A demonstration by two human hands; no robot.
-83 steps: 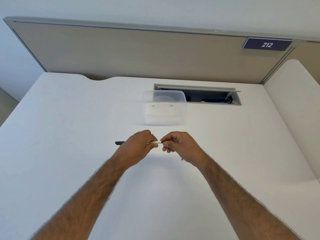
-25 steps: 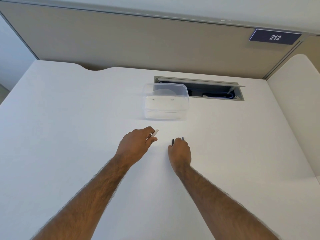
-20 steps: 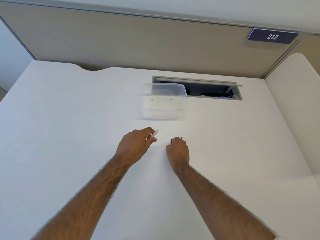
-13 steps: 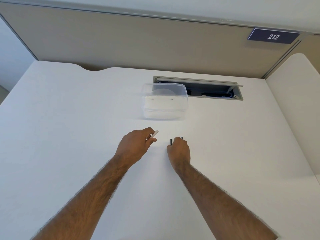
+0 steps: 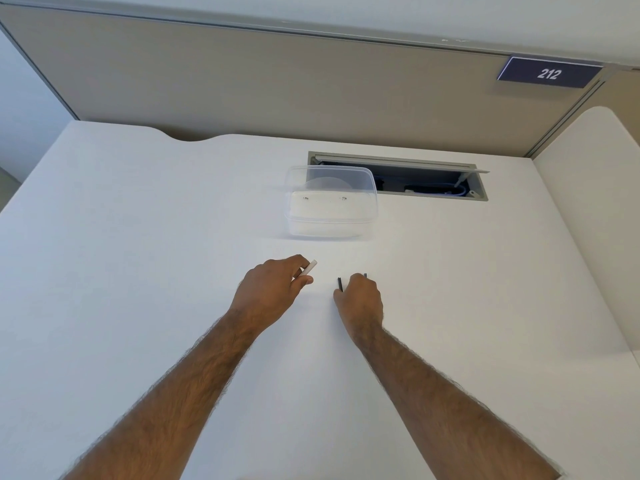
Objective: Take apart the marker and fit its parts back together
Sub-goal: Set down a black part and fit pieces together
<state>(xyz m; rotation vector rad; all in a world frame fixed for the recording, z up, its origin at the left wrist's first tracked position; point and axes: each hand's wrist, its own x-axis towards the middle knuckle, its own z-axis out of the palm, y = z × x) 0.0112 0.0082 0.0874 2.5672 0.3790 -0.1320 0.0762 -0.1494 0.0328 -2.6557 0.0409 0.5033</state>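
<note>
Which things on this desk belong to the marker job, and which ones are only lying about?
For the job: white marker barrel, held in the left hand; two thin dark parts, at the right hand.
Just lying about: clear plastic box; open cable hatch; 212 sign.

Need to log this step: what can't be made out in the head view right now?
All from the head view:
1. White plastic marker barrel: only one end shows; the left hand hides the rest in its grip.
2. Thin dark stick and second dark tip: mostly behind the right hand; whether it holds them is unclear.
3. Clear plastic container: specks inside too small to identify.
</note>
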